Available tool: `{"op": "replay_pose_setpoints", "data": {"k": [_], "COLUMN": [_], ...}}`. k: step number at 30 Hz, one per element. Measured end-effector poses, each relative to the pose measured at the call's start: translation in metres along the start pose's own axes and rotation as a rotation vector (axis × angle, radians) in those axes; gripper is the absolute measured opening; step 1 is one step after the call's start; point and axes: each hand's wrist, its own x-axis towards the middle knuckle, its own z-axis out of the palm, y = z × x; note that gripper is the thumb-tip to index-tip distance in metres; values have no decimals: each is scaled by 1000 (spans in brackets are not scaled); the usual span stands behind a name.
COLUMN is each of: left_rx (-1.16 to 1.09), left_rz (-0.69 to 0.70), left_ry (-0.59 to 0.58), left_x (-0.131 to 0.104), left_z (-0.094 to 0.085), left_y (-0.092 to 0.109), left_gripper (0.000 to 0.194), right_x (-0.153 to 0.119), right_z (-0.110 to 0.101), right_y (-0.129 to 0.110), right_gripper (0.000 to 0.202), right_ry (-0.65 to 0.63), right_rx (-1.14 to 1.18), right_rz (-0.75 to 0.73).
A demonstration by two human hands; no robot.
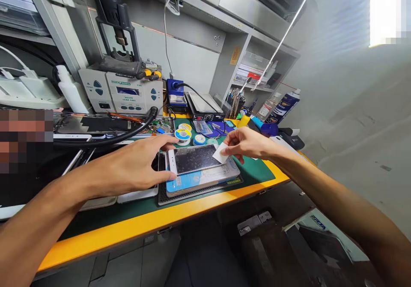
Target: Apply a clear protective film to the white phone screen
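Note:
A white-framed phone (195, 158) with a dark, speckled screen lies face up on a blue and white box (189, 183), which rests on a dark mesh-like pad (167, 201). My left hand (141, 162) is at the phone's left end, thumb and fingers spread apart, the thumb touching the near left corner. Over the phone's right end, my right hand (239, 145) pinches a small white card (221, 153) between thumb and fingers. The card's edge meets the screen.
Behind the phone are solder spools (183, 135), a blue soldering station (176, 94) and a grey rework station (128, 94). A black hose (118, 143) crosses the left side. Other phones lie left; spray cans (284, 107) stand right. The yellow table edge (192, 207) is nearest.

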Motion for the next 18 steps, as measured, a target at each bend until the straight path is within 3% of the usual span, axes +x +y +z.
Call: {"op": "replay_pose_setpoints", "data": {"k": [12,18], "left_rx": [-55,-75], "left_rz": [-1,-2], "left_ry": [-4,-24], "left_x": [-2,-2], "left_z": [-6,-9], "left_y": [11,15], "left_gripper": [79,80], "right_x": [1,1], "right_z": [24,47], "right_y": [2,-19], "right_gripper": [22,18], "right_ry": [107,78], "right_rx": [82,53], "right_rz": [7,-23]}}
